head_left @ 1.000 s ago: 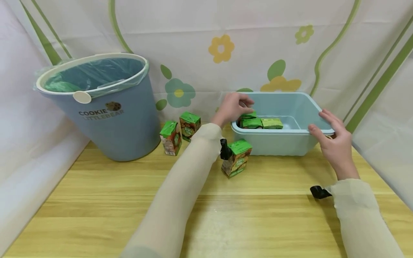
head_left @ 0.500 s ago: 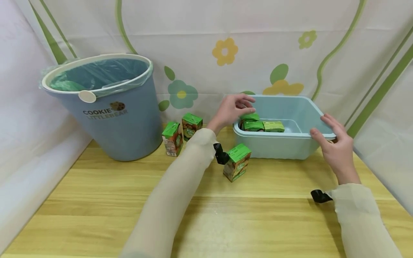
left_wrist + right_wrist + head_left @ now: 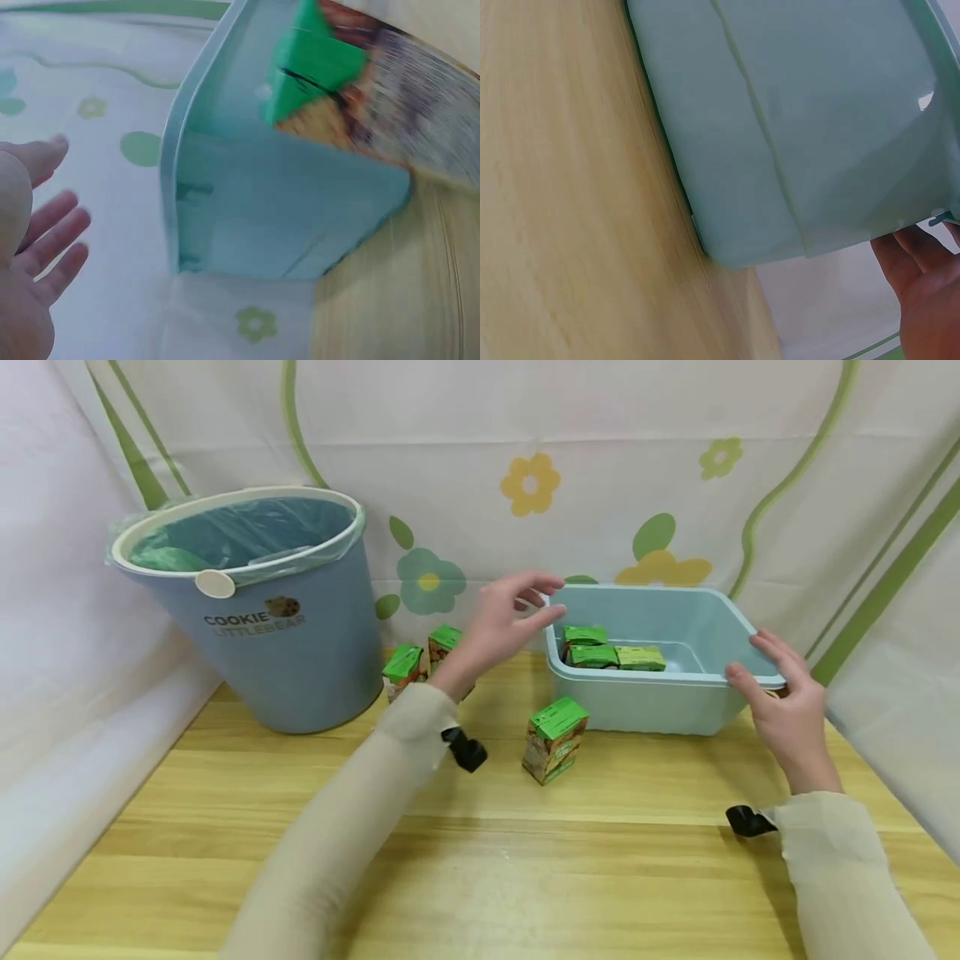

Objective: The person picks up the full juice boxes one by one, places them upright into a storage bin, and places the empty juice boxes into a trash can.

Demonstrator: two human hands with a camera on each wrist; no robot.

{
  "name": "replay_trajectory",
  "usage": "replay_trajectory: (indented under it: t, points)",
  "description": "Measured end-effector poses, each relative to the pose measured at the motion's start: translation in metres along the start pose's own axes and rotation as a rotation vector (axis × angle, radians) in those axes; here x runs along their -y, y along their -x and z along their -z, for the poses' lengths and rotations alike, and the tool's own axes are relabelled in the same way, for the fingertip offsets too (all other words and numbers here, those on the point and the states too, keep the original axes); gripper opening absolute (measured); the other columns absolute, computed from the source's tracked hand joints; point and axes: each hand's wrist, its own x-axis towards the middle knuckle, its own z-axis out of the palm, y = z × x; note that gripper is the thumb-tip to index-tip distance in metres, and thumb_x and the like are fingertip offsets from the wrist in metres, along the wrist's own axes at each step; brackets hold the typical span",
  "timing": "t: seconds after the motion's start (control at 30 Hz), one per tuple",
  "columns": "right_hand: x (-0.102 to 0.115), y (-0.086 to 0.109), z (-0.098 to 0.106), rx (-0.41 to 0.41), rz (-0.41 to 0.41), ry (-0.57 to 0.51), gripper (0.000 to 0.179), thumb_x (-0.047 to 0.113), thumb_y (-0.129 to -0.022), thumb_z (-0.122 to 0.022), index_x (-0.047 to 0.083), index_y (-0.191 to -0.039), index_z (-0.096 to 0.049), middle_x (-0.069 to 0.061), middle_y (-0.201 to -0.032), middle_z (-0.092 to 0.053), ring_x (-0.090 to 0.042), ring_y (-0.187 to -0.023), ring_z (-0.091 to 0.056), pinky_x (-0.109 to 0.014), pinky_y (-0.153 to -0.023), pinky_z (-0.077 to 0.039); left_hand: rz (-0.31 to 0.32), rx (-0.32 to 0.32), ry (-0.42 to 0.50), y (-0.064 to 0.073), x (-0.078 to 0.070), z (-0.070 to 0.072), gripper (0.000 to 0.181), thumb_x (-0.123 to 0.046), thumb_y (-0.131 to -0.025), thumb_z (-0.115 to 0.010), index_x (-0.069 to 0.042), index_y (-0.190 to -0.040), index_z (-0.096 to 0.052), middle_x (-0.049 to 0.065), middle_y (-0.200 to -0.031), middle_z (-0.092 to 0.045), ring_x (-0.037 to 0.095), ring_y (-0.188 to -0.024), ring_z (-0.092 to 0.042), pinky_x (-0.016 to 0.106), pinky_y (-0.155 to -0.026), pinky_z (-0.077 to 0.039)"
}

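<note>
My left hand (image 3: 498, 622) hovers just left of a light blue plastic tub (image 3: 637, 706), fingers spread and holding nothing. In the left wrist view its fingers (image 3: 56, 244) are apart from the tub wall (image 3: 285, 202). My right hand (image 3: 787, 710) grips the tub's right front corner, thumb at the rim and fingers along the end. Inside the tub's left part lie small drink cartons: two with dark green tops (image 3: 592, 656) and a lighter green one (image 3: 640, 657). Another carton (image 3: 555, 739) stands upright before the tub. Two more cartons (image 3: 405, 667) stand left, partly behind my left arm.
A blue bucket (image 3: 300, 652) with a white rim and a clear bag liner stands at the left on the wooden table (image 3: 480, 877). A white curtain (image 3: 450, 410) printed with flowers hangs behind. Black wrist mounts (image 3: 467, 750) jut from both sleeves.
My left hand has drawn back leftward from above the cartons in the tub, its fingers opening out. The right hand stays at the tub's corner. The head view has shifted slightly.
</note>
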Motion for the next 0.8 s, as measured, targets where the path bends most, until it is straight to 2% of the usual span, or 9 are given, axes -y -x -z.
replay_trajectory:
  t: [0.27, 0.47, 0.53, 0.67, 0.8]
  points:
    - [-0.001, 0.0, -0.001, -0.015, 0.013, 0.004, 0.061, 0.032, -0.103, -0.07, 0.022, -0.16, -0.051, 0.017, -0.169, -0.04, -0.001, -0.152, -0.034, 0.003, -0.093, -0.037, -0.19, -0.273, -0.261, 0.041, -0.005, 0.048, 0.036, -0.024, -0.103, -0.071, -0.007, -0.135, -0.07, 0.013, -0.133, -0.071, 0.028, -0.121, -0.066, 0.044, -0.108, -0.053]
    - [0.001, 0.0, 0.0, -0.014, -0.001, 0.002, 0.062, 0.032, -0.103, -0.07, 0.021, -0.16, -0.05, 0.014, -0.171, -0.038, -0.001, -0.153, -0.034, 0.004, -0.098, -0.037, -0.282, -0.369, -0.451, 0.071, -0.012, 0.089, 0.039, -0.025, -0.105, -0.067, -0.005, -0.139, -0.068, 0.016, -0.143, -0.066, 0.031, -0.136, -0.061, 0.045, -0.118, -0.048]
    - [0.001, -0.001, -0.001, -0.01, -0.008, -0.005, 0.063, 0.032, -0.103, -0.07, 0.021, -0.161, -0.049, 0.014, -0.171, -0.037, -0.002, -0.153, -0.034, 0.004, -0.099, -0.037, -0.312, -0.418, -0.486, 0.08, -0.012, 0.103, 0.039, -0.025, -0.105, -0.068, -0.004, -0.137, -0.069, 0.017, -0.144, -0.066, 0.033, -0.139, -0.059, 0.046, -0.121, -0.045]
    - [0.002, 0.0, -0.001, -0.008, -0.011, 0.0, 0.063, 0.032, -0.103, -0.07, 0.02, -0.161, -0.048, 0.014, -0.172, -0.037, -0.002, -0.153, -0.034, 0.004, -0.097, -0.037, -0.331, -0.585, -0.5, 0.098, -0.013, 0.131, 0.036, -0.026, -0.101, -0.069, -0.005, -0.13, -0.074, 0.015, -0.144, -0.068, 0.035, -0.139, -0.06, 0.047, -0.124, -0.042]
    - [0.003, 0.001, -0.001, -0.002, -0.025, 0.003, 0.064, 0.033, -0.103, -0.069, 0.021, -0.162, -0.047, 0.013, -0.173, -0.035, -0.003, -0.155, -0.031, 0.003, -0.103, -0.035, -0.301, -0.797, -0.503, 0.112, -0.013, 0.159, 0.039, -0.033, -0.095, -0.068, -0.006, -0.121, -0.078, 0.012, -0.139, -0.072, 0.032, -0.137, -0.062, 0.044, -0.128, -0.034]
